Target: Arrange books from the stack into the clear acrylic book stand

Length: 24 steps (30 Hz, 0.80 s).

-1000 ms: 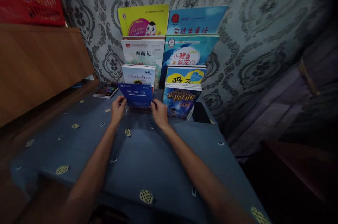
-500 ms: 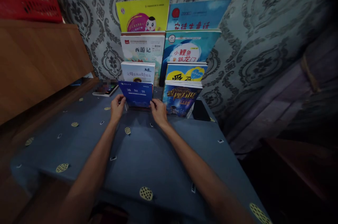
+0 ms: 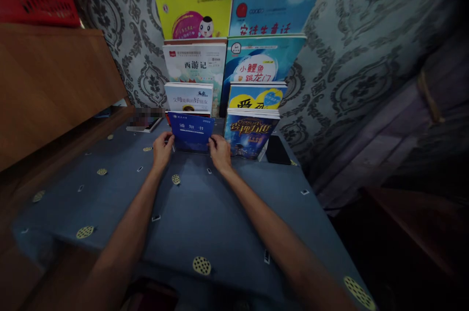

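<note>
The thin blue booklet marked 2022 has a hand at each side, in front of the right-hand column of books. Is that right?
Wrong column: the head view shows the blue booklet, between left hand and right hand, in front of the left-hand column of books.

- Table (image 3: 205, 213): passage left open along near edge.
- Far edge blocked by upright books (image 3: 242, 72), fronted by blue booklet (image 3: 193, 135).
- Far right corner occupied by flat dark object (image 3: 277, 150).
- Far left corner crowded by cabinet (image 3: 54, 72).
</note>
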### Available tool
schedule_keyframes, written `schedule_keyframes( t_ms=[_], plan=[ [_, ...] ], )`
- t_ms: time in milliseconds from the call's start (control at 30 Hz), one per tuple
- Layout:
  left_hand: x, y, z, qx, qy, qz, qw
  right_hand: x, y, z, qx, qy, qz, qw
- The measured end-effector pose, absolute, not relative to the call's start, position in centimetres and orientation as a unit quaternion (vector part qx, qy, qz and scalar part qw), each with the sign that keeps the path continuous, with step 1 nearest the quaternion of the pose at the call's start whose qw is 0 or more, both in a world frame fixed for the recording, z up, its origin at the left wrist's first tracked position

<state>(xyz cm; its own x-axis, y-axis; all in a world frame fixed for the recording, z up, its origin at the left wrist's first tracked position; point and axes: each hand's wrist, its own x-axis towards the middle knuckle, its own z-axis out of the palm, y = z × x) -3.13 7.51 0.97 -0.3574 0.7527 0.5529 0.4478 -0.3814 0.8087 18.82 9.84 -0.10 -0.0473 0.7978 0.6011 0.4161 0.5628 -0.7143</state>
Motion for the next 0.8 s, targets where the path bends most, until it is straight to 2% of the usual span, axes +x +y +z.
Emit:
schedule_keyframes(
  t_ms=[400,800],
  plan=[
    [-2.97,7.4,0.77,0.555,0.554,0.612,0.099,18.79,9.06,0.42,-0.437,-0.68,0.188,0.558],
    [-3.25,8.11,0.08,0.559,0.557,0.61,0.076,18.37,9.3,0.43,-0.473,-0.682,0.187,0.524]
  ],
)
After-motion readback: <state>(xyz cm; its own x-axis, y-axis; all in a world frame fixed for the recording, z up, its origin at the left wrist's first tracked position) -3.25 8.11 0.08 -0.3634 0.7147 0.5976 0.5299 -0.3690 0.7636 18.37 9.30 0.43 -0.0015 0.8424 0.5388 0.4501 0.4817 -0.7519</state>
